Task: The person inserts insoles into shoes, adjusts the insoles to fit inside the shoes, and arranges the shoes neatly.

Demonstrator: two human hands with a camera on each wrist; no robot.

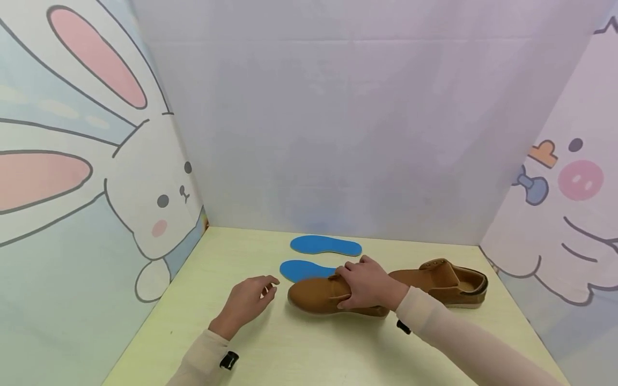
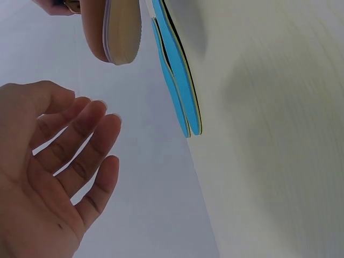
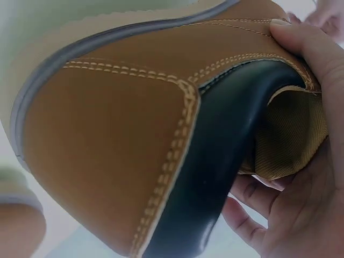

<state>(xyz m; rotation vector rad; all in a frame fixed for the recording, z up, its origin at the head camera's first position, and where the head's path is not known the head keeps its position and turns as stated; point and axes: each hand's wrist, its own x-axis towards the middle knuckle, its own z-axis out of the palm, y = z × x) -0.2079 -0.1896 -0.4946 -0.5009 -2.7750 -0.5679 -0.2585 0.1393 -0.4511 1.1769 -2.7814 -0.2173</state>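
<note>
Head view: two tan shoes lie on a pale yellow desk [image 1: 309, 354]; the near shoe [image 1: 316, 296] lies on its sole with the toe to the left, and the far shoe [image 1: 451, 281] sits just behind and to the right of it, collar open upward. Right hand [image 1: 369, 284] rests over the near shoe's collar; grip narrow, fingers and thumb curled round the collar edge and holding it. Right wrist view confirms this — fingertips [image 3: 287, 29] press the stitched upper [image 3: 107, 140], while the remaining fingers tuck inside against the ribbed tan lining [image 3: 293, 134]; the dark padded collar [image 3: 231, 145] runs between them.

Left hand [image 1: 248, 300] hovers just left of the near shoe's toe, apart from it; grip wide, fingers relaxed and slightly spread, holding nothing. Left wrist view shows the open palm [image 2: 48, 177] with the shoe's pale sole edge [image 2: 121, 32] beyond the fingertips.

Two blue insoles lie flat on the desk behind the shoes — the near insole [image 1: 301, 269] is partly covered by the near shoe; the far insole [image 1: 325, 245] lies just behind it, close to the back wall [image 1: 338, 134]. Cartoon panels stand at both sides.
</note>
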